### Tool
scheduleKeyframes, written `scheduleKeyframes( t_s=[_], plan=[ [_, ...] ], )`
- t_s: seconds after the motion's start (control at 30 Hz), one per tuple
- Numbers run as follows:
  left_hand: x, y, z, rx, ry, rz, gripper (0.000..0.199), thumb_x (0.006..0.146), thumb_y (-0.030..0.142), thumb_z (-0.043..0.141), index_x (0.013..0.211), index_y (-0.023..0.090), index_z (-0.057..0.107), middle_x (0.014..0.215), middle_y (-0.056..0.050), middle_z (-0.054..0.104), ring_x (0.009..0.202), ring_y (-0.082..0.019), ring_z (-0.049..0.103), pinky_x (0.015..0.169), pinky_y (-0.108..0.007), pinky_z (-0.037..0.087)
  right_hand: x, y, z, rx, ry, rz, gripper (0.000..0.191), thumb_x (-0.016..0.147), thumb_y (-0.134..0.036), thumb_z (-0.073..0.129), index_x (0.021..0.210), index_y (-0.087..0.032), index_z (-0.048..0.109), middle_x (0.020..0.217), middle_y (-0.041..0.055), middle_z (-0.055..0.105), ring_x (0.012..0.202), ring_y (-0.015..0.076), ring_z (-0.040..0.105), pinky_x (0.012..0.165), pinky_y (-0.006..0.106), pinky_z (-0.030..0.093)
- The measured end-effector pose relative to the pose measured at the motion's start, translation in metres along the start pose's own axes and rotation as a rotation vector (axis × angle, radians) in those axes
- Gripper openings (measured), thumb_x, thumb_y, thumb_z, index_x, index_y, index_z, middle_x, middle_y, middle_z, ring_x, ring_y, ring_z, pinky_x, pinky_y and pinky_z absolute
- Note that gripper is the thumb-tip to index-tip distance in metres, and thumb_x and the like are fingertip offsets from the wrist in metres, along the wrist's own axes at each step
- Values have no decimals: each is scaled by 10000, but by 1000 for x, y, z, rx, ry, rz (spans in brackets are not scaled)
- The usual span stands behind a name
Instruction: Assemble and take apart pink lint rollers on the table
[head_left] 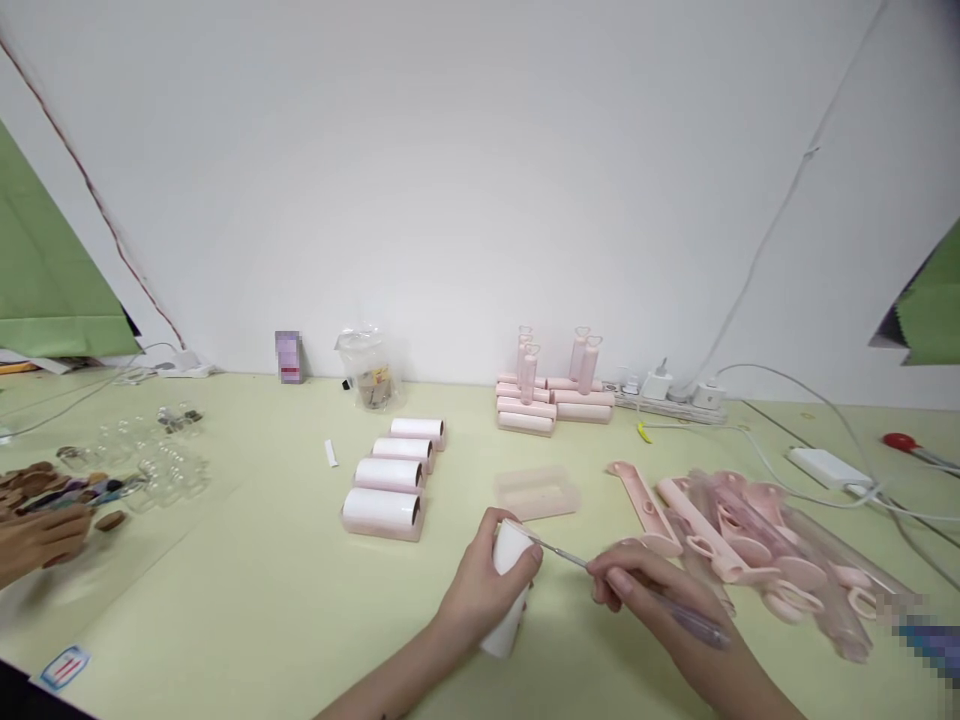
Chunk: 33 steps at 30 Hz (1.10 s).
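Observation:
My left hand [480,575] is closed around a white lint roller refill [501,635], held tilted above the table. In my right hand [649,590] is a slim screwdriver-like tool [568,556] with a metal shaft and a clear purplish handle. Its tip meets the upper edge of the refill, by my left thumb; the exact contact is too small to make out. Just beyond my hands lies a translucent pink tray [537,512]. Several white refills in pink cases [382,532] stand in a row to the left.
Pink handles and covers [716,540] are heaped at right with clear tubes. Finished-looking pink rollers [525,424] stack by the wall near a power strip [675,405]. A clear bag [373,375] stands behind. Another person's hand [49,540] is among small pieces at far left.

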<state>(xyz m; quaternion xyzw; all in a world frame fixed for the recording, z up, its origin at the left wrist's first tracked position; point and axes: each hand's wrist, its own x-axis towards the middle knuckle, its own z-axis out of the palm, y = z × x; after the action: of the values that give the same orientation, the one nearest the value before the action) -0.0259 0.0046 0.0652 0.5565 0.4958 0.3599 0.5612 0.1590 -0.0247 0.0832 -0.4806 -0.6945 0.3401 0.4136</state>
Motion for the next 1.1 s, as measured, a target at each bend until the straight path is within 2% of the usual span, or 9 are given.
scheduleKeyframes(
  t_s=[0.13,0.27,0.33,0.47,0.6,0.73,0.9,1.0,1.1],
  plan=[
    [6,7,0,64,-10,-28,301,763,470,442,937,243,349,606,56,488,456,-97,491,417,-192,390,9,-5,1,67,66,67,255,809,-409,454,731,-224,610,657,22,617,675,177,584,633,256,490],
    [24,34,-9,325,-31,-52,347,775,510,371,978,230,337,671,11,542,539,-139,552,452,-224,424,35,-18,-12,99,51,47,271,808,-418,458,724,-208,607,676,15,618,704,165,571,669,246,448],
    [36,49,-16,435,-33,-60,415,746,545,394,988,211,351,696,-22,576,559,-172,574,468,-251,426,53,-22,-20,116,62,66,269,784,-414,485,697,-195,614,648,13,614,672,158,562,666,249,432],
    [54,71,-29,642,-12,-99,579,645,579,501,1031,163,388,706,-80,621,635,-267,604,561,-327,423,85,-19,-28,163,55,142,248,748,-372,503,670,-167,617,581,21,619,562,139,546,587,248,435],
    [60,80,-39,775,-24,-138,608,628,587,500,1051,157,421,746,-109,643,672,-310,614,605,-358,416,104,-7,-27,174,27,185,285,728,-393,499,633,-147,608,507,27,611,447,120,523,489,237,427],
    [58,84,-50,799,-52,-154,550,630,564,509,1020,181,449,712,-86,649,604,-282,617,560,-331,421,107,2,-26,145,21,175,345,732,-477,491,652,-157,591,456,11,599,402,109,503,461,226,399],
    [56,78,-58,717,-20,-94,550,649,548,517,1044,178,423,675,-58,628,570,-255,603,553,-328,427,100,0,-26,38,44,143,420,730,-531,491,537,-169,580,343,-32,491,350,94,415,417,220,313],
    [59,76,-49,606,11,39,489,722,497,456,1088,181,384,829,-63,615,717,-223,598,633,-306,436,97,-10,-33,14,68,84,360,694,-496,557,556,-170,625,464,-17,535,458,110,460,448,220,324],
    [62,79,-30,464,-3,224,375,769,416,428,1076,201,405,1003,-48,563,889,-180,542,728,-259,422,94,-26,-48,27,106,37,301,710,-467,556,695,-180,646,535,-15,544,521,126,489,492,228,375]
  ],
)
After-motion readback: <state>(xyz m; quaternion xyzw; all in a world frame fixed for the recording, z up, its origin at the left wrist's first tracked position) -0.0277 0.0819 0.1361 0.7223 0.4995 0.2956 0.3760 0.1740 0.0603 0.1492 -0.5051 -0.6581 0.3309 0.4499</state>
